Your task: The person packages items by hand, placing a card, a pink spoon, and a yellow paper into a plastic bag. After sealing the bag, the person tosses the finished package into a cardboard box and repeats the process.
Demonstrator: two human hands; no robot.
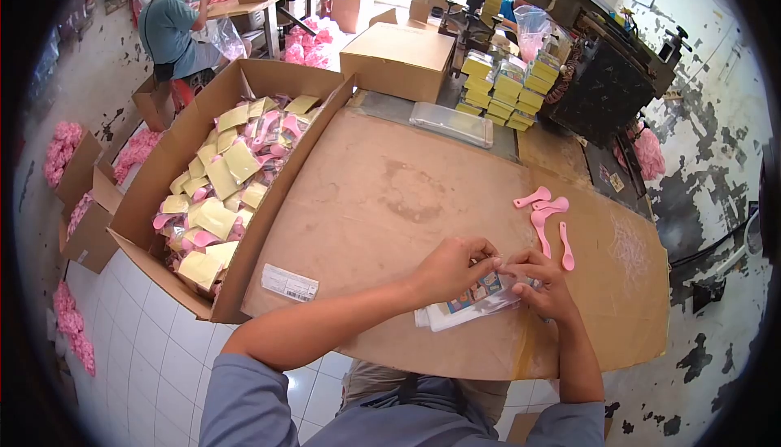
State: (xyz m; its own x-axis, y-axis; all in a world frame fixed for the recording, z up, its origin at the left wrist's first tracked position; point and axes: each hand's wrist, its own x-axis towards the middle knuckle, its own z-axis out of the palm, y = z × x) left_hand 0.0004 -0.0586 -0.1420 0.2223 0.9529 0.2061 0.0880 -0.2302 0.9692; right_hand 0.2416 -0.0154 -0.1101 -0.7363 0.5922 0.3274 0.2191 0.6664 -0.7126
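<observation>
Close together over the front of the cardboard-covered table, my left hand (pixel 462 270) and my right hand (pixel 543 284) have their fingertips nearly meeting. Both are closed in a pinch at a clear plastic bag (pixel 509 279), partly hidden by my fingers. Beneath them lies a small pile of clear plastic bags (pixel 455 317). A colourful printed card (pixel 474 293) shows through the plastic between my hands. Several pink plastic spoons (pixel 541 223) lie loose on the table just beyond my right hand.
On the left, a large open carton (pixel 281 172) holds bagged pink spoons with yellow cards. Stacks of yellow cards (pixel 508 85), a closed carton (pixel 397 56) and a dark machine (pixel 606 69) stand at the back. Thin clear strips (pixel 628 250) lie right. Another person (pixel 168 28) sits at a far table.
</observation>
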